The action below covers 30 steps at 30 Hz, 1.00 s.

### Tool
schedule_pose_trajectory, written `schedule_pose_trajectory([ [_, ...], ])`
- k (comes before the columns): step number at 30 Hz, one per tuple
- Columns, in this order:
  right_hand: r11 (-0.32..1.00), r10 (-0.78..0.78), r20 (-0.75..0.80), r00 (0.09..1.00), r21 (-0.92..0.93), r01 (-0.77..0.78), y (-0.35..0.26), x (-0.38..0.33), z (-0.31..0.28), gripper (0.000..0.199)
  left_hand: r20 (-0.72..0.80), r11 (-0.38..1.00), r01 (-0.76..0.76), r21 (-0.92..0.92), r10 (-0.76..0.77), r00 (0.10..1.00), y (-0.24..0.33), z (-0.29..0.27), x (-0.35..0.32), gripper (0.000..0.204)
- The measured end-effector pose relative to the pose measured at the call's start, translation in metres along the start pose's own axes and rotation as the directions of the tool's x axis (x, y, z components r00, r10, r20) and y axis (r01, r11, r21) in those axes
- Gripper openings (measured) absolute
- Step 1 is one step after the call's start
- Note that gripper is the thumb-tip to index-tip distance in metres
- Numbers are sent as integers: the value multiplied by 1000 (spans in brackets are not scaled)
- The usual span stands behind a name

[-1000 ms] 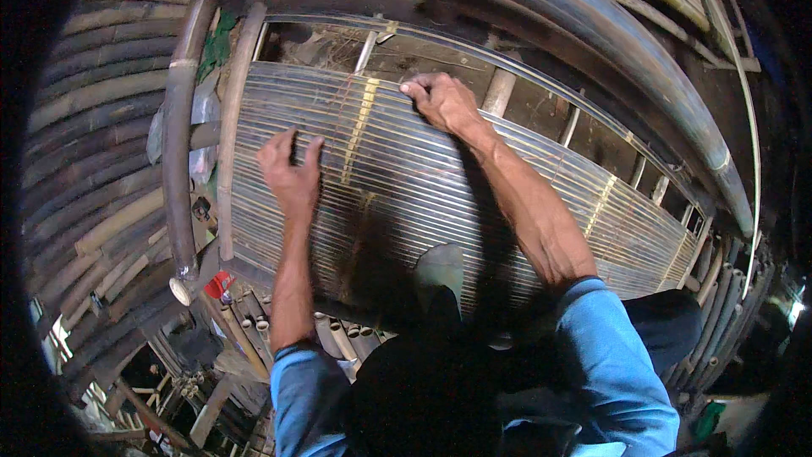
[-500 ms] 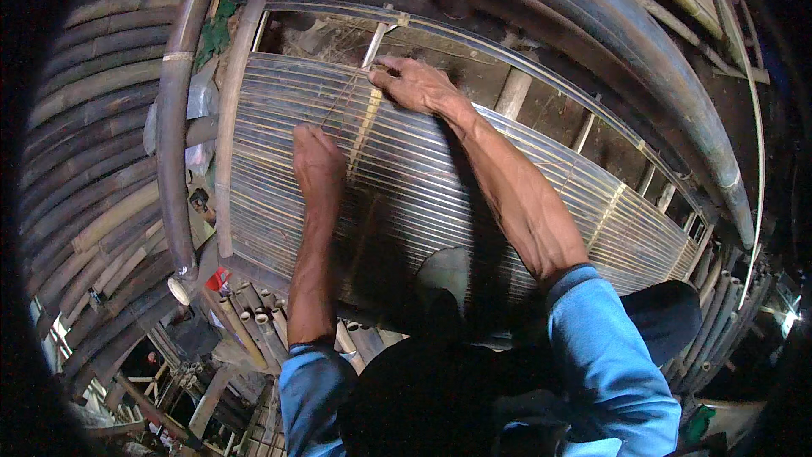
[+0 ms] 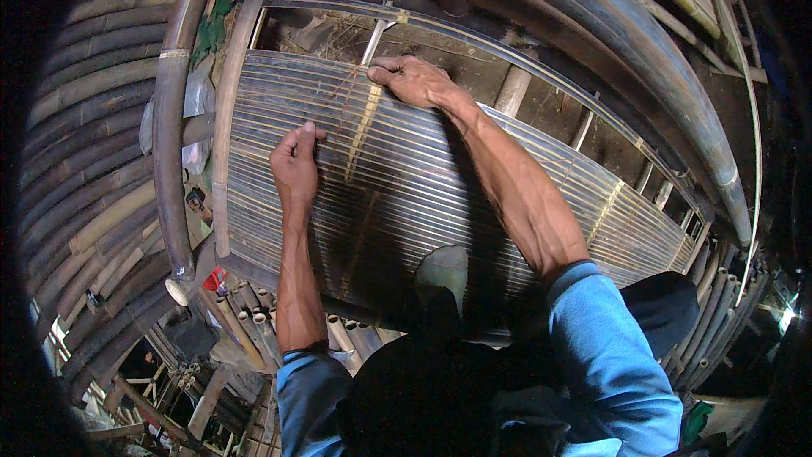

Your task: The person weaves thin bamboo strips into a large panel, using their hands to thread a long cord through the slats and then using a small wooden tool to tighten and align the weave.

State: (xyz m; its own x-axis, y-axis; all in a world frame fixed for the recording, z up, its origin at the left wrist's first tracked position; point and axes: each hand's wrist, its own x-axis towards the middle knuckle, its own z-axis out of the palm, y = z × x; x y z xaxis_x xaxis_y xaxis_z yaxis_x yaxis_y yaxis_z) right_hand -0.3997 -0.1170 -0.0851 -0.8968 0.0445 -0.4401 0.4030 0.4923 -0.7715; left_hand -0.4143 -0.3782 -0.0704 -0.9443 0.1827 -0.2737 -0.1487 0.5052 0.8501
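A wide panel of narrow bamboo slats (image 3: 414, 165) lies in front of me, crossed by pale woven bindings (image 3: 364, 131). At its far edge my right hand (image 3: 412, 82) is closed, thumb and fingers pinching the outermost slat beside a pale upright stick (image 3: 373, 42). A thin reddish-brown cord (image 3: 342, 110) trails from that spot over the slats. My left hand (image 3: 296, 162) hovers above the panel's left part, fingers bent and fingertips close together near the cord's loose end. The cord is too fine to follow clearly into the fingers. My foot (image 3: 442, 271) rests on the panel's near part.
A bamboo frame rail (image 3: 524, 59) arches beyond the panel, with a thick dark pole (image 3: 643, 68) above it. An upright bamboo post (image 3: 175, 118) stands left, before a wall of stacked poles (image 3: 93, 110). Cut bamboo tubes (image 3: 254, 322) lie near my left forearm.
My left hand has moved left and slightly toward me, its wrist turning. The cord, stretched between both hands before, now hangs slacker. The right hand stays at the panel's far edge.
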Motion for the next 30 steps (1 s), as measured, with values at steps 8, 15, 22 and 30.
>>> schedule_pose_trajectory([
  [8, 998, 51, 105, 993, -35, -47, -5, -4, -5, 51, 19, 872, 68, -485, -67, 998, 31, -8, 2, 34],
  [15, 997, 47, 24, 999, -67, -45, -2, -4, 2, 53, 283, 640, -103, -762, 471, 836, 79, -8, 4, 39],
  [22, 990, 67, -135, 989, -116, -82, 8, -32, -20, 47, 267, 530, 250, -810, -46, 963, 11, -76, 69, 39],
  [30, 971, 218, -708, 672, 90, -220, 151, -236, -118, 34, -318, 861, -68, 505, 259, 912, -12, -82, 32, 44],
])
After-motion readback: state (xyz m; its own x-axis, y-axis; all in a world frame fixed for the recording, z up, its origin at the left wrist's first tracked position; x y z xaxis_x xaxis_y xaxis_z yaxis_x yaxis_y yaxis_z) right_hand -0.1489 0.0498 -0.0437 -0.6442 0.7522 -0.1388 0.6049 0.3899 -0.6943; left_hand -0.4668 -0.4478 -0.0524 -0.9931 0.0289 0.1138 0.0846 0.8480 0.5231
